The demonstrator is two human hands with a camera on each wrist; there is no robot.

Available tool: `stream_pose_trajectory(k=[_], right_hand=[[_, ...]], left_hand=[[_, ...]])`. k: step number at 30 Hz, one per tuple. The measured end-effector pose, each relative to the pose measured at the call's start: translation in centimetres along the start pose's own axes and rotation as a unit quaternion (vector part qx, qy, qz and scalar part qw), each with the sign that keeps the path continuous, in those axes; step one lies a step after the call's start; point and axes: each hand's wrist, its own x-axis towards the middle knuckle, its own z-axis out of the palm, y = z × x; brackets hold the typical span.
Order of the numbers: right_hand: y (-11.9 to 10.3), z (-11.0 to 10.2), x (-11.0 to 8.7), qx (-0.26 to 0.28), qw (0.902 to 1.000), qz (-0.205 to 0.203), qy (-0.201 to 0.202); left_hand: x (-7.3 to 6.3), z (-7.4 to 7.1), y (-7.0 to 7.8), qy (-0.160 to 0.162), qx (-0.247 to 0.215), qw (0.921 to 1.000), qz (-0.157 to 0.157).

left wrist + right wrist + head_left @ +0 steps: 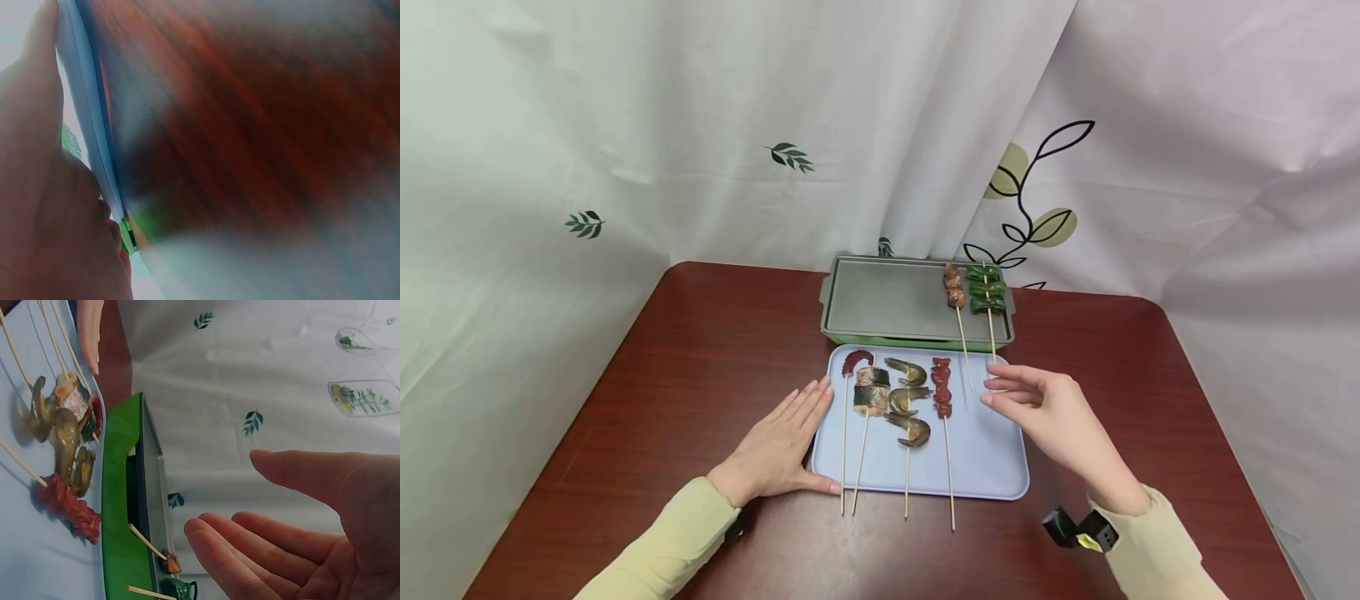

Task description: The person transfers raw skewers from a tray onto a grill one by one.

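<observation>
My left hand (782, 442) rests with extended fingers along the left edge of the light blue tray (988, 467); its thumb lies at the front left corner. Above the tray's right side is my right hand (1037, 408), thumb and fingers apart and holding nothing in the right wrist view. Its fingertips are near the stick end of the green pepper skewer (987, 290), which lies on the grill pan (887, 300) beside a browned meat skewer (954, 287). On the tray lie a curled dark red tentacle skewer (857, 362), a fish-chunk skewer (872, 392), a shrimp skewer (908, 402) and a red meat skewer (942, 387).
The grill pan's green body (122, 487) stands directly behind the tray. Both are on a dark red wooden table (722, 350). White curtains (715, 108) with leaf prints hang behind and at the sides. Several stick ends extend past the tray's front edge.
</observation>
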Motion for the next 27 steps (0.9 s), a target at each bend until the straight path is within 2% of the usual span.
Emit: stream_pose_trajectory(k=[10, 18, 22, 27], right_hand=[[0.9, 1.1, -1.4, 0.012, 0.9998, 0.015, -0.012], [2.5, 2.7, -2.2, 0.026, 0.9981, 0.044, -0.035], [3.4, 3.6, -2.6, 0.040, 0.9961, 0.063, -0.048], [4.7, 4.5, -3.0, 0.061, 0.9936, 0.069, -0.065]], left_hand=[[0.0, 0.4, -0.3, 0.025, 0.002, 0.9996, 0.015], [0.1, 0.0, -0.1, 0.008, -0.001, 1.0000, 0.004], [0.1, 0.0, -0.1, 0.009, -0.002, 1.0000, 0.002], [0.1, -0.2, 0.0, 0.000, -0.003, 1.0000, -0.001]])
